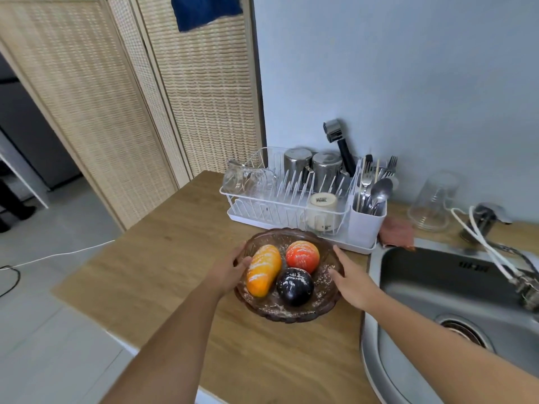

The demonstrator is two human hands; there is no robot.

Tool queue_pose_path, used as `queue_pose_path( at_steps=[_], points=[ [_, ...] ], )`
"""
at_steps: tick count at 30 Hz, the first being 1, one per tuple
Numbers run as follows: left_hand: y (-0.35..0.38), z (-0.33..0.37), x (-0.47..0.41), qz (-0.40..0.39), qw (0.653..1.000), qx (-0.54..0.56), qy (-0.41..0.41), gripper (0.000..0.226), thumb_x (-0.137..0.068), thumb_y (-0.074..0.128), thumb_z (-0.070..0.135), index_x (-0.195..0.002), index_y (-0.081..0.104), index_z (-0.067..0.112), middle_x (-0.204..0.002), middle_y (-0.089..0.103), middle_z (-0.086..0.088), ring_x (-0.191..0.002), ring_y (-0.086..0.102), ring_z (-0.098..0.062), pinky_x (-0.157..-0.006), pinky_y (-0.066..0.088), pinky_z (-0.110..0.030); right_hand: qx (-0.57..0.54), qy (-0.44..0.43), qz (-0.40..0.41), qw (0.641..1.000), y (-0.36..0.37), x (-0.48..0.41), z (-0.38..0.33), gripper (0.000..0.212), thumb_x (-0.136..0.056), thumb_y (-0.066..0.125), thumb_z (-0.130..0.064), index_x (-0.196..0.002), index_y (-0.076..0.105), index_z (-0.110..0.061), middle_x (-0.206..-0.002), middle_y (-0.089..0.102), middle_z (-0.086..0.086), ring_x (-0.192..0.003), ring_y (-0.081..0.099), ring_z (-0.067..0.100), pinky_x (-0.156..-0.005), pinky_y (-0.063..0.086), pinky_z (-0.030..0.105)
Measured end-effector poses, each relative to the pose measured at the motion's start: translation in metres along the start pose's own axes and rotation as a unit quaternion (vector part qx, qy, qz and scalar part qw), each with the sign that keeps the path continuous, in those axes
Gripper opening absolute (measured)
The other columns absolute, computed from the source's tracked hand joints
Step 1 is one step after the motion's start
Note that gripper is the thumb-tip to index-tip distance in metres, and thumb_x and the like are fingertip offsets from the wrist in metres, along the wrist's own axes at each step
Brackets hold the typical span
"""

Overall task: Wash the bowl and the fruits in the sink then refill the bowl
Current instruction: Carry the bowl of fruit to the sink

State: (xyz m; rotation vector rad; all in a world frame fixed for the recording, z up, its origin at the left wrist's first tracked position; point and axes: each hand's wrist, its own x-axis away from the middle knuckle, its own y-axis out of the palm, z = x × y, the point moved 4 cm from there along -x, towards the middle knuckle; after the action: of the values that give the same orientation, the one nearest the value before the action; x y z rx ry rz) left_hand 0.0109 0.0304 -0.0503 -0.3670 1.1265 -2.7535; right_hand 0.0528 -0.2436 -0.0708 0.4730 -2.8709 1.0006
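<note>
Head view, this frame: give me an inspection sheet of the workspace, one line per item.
Surface: wooden countertop, steel sink at right.
Job's things: brown glass bowl on the countertop holds orange oblong fruit, red round fruit and dark purple round fruit, all speckled white.
Clutter: white dish rack with cups and cutlery, clear upturned cup, pink cloth.
Grips: left hand and right hand on opposite bowl rims.
Cables: white cord on the floor; white hose at the tap.
Surroundings: woven screen, pale wall.
</note>
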Motion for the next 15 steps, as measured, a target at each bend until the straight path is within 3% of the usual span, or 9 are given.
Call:
queue_pose_path(
  at_steps=[4,6,10,15],
  points=[
    [-0.003,0.02,0.0,-0.007,1.0,0.005,0.03,0.049,-0.098,0.05,0.027,-0.145,0.039,0.03,-0.144,0.049,-0.002,-0.133,0.044,-0.024,-0.111,0.034,-0.036,-0.055,0.005,0.027,0.998,-0.012,0.014,0.014,0.061,-0.098,0.049,-0.021,-0.152,0.019,-0.022,-0.145,0.044,0.001,-0.133,0.042,0.019,-0.111,0.033,0.029],
    [0.002,0.037,0.002,-0.011,0.998,0.001,0.06,0.047,-0.096,0.053,0.025,-0.142,0.044,0.03,-0.136,0.056,-0.001,-0.127,0.05,-0.022,-0.107,0.038,-0.035,-0.085,0.012,0.047,0.995,-0.022,0.027,0.026,0.061,-0.098,0.049,-0.019,-0.151,0.021,-0.022,-0.138,0.05,-0.002,-0.129,0.046,0.017,-0.11,0.035,0.032],
    [0.032,0.074,0.006,-0.054,0.994,-0.005,0.099,0.051,-0.094,0.057,0.035,-0.142,0.042,0.035,-0.131,0.06,0.003,-0.119,0.055,-0.02,-0.104,0.043,-0.04,-0.094,0.022,0.091,0.991,-0.049,0.059,0.051,0.057,-0.097,0.05,-0.014,-0.149,0.026,-0.018,-0.136,0.045,-0.007,-0.127,0.042,0.008,-0.104,0.031,0.021],
    [0.099,0.123,0.02,-0.129,0.981,0.007,0.143,0.052,-0.097,0.051,0.035,-0.146,0.035,0.033,-0.138,0.053,0.001,-0.128,0.048,-0.022,-0.109,0.037,-0.038,-0.087,0.086,0.129,0.984,-0.093,0.104,0.107,0.061,-0.097,0.051,-0.019,-0.151,0.023,-0.022,-0.139,0.047,-0.003,-0.13,0.046,0.018,-0.107,0.038,0.032]
  ],
)
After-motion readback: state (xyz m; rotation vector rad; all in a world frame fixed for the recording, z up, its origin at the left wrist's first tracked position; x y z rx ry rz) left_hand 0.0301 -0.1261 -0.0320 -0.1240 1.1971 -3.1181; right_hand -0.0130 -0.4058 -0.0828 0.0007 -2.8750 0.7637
